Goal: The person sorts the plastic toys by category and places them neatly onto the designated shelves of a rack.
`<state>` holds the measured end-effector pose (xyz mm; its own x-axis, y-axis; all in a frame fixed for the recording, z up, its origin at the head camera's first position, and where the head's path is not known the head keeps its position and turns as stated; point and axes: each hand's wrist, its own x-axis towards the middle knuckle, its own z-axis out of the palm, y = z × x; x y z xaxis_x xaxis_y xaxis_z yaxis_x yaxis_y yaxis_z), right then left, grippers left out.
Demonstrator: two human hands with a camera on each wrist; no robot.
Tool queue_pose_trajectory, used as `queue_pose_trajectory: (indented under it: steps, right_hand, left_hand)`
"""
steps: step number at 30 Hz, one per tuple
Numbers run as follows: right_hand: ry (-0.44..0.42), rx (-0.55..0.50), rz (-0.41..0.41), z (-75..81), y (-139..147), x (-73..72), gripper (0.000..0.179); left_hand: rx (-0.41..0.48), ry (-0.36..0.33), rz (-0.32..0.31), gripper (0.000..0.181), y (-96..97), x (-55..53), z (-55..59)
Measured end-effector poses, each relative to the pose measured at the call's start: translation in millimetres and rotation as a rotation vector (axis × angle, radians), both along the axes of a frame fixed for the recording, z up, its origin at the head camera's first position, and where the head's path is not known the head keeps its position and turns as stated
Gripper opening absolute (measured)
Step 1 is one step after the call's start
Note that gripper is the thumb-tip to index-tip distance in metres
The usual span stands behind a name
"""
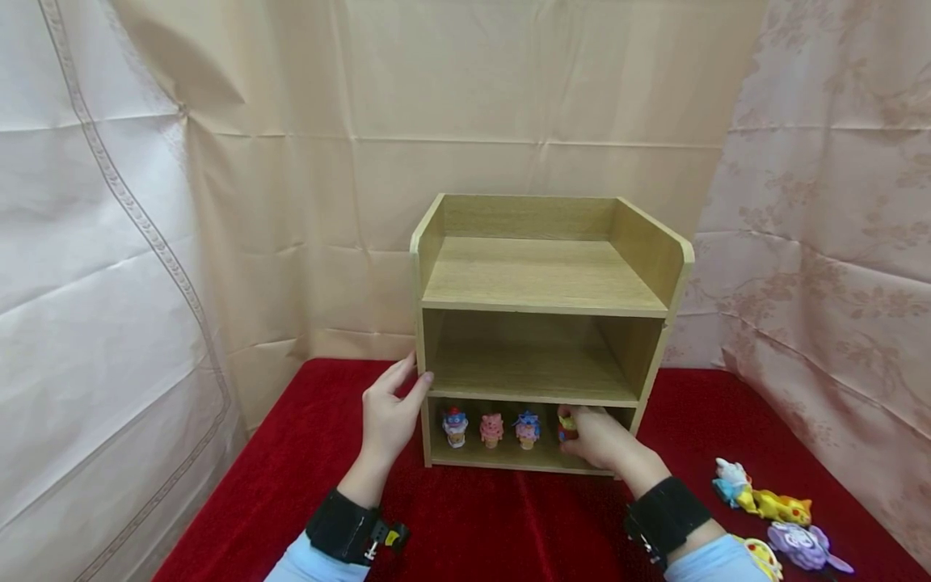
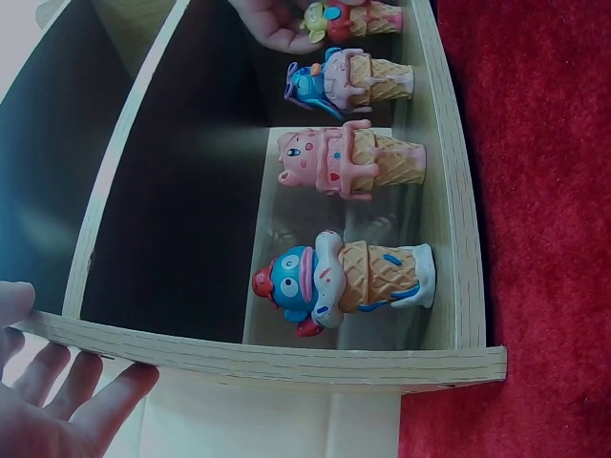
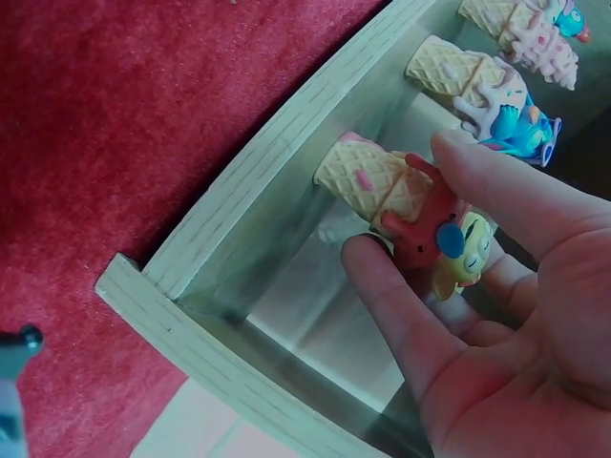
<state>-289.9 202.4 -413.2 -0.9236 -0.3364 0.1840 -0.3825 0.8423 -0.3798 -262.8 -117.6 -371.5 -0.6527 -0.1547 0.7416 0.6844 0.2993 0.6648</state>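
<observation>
A small wooden shelf unit point(image 1: 545, 279) stands on the red cloth. My left hand point(image 1: 389, 412) grips its left side panel point(image 2: 286, 361), thumb at the front edge and fingers along the outside. Inside the bottom compartment, my right hand point(image 1: 600, 436) holds a red and yellow ice-cream-cone figurine point(image 3: 420, 215) between thumb and fingers. The cone's base stands at the compartment floor. To its left, in a row, are a blue-topped cone figurine point(image 1: 527, 430), a pink one point(image 1: 491, 431) and a blue one with a red cap point(image 1: 455, 427), all upright.
At the right of the red cloth point(image 1: 291, 461) lie several toy figures, among them a white and blue one point(image 1: 733, 482), a yellow one point(image 1: 784, 508) and a purple one point(image 1: 803, 546). A beige curtain point(image 1: 473, 97) hangs behind the shelf.
</observation>
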Motion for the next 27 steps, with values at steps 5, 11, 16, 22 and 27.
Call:
queue_pose_trajectory:
  steps: [5,11,16,22,27]
  right_hand:
    - [-0.018,0.007,-0.010,-0.2,0.3,-1.4,0.043]
    - [-0.031,0.024,-0.013,0.1,1.5,-1.4,0.043]
    - [-0.017,0.032,-0.006,0.6,1.5,-1.7,0.042]
    - [-0.018,0.038,-0.012,-0.5,1.7,-1.4,0.043]
    - [-0.008,0.043,-0.003,-1.1,2.5,-0.5,0.046]
  left_hand:
    - [0.000,0.004,0.000,0.042,-0.4,-0.3,-0.3]
    - [0.006,0.010,-0.005,0.042,0.1,-0.2,0.0]
    - [0.006,0.017,-0.011,0.042,0.1,-0.4,0.2]
    - [0.006,0.008,-0.012,0.042,-0.1,-0.1,0.5]
    - [0.006,0.014,-0.006,0.042,0.1,-0.3,-0.2]
